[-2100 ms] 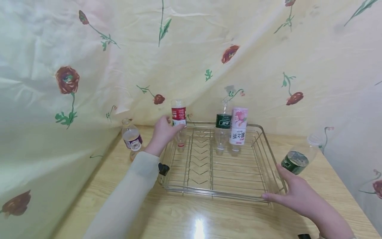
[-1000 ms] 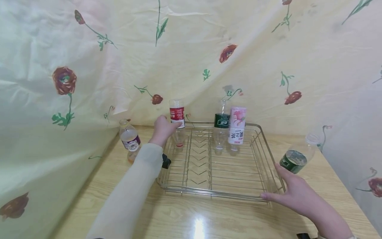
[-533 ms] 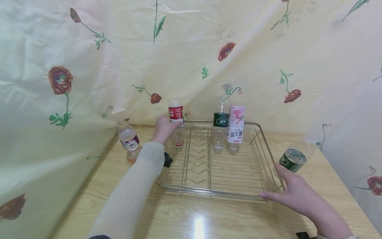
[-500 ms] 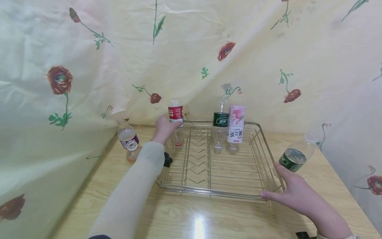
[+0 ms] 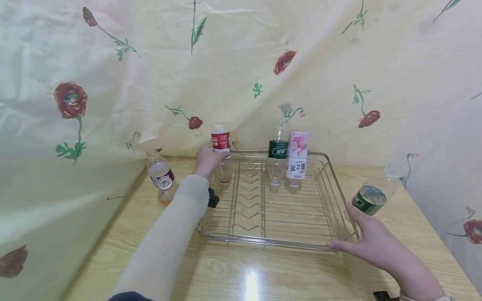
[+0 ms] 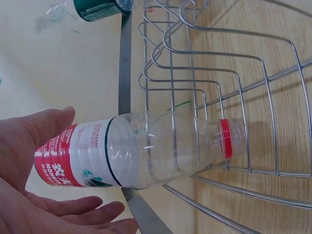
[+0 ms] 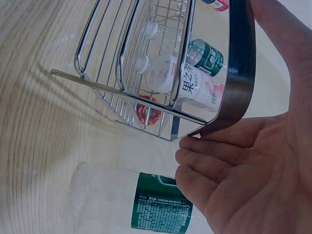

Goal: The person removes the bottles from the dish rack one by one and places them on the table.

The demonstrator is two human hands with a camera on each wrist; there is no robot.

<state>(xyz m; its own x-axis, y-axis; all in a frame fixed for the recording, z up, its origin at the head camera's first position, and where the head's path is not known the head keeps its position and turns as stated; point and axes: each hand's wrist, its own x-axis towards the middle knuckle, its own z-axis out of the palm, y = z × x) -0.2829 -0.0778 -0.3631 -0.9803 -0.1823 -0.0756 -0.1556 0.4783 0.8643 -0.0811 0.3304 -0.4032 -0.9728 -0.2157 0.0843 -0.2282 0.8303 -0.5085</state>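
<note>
A clear plastic bottle [image 5: 220,142] with a red-and-white label stands upside down in the wire dish rack [image 5: 286,241], at its back left. My left hand [image 5: 208,161] is beside it, thumb over the label in the head view. In the left wrist view the fingers [image 6: 92,214] extend loosely along the bottle's other side. My right hand [image 5: 370,238] rests at the rack's front right corner, thumb along the front rail and fingers along the side. Farther back, a green-labelled bottle [image 5: 278,149] and a pink-and-white bottle [image 5: 297,156] stand inverted in the rack, side by side.
Left of the rack, a purple-labelled bottle [image 5: 159,168] and a smaller bottle [image 5: 166,191] stand on the wooden table [image 5: 211,276]. A tilted green-labelled bottle [image 5: 370,198] is on the right, near my right fingers. Flower-patterned cloth [image 5: 233,75] hangs behind.
The head view has shifted slightly. My left hand has come a little closer to the red-labelled bottle, which stays in place in the rack. My right hand keeps its place at the corner.
</note>
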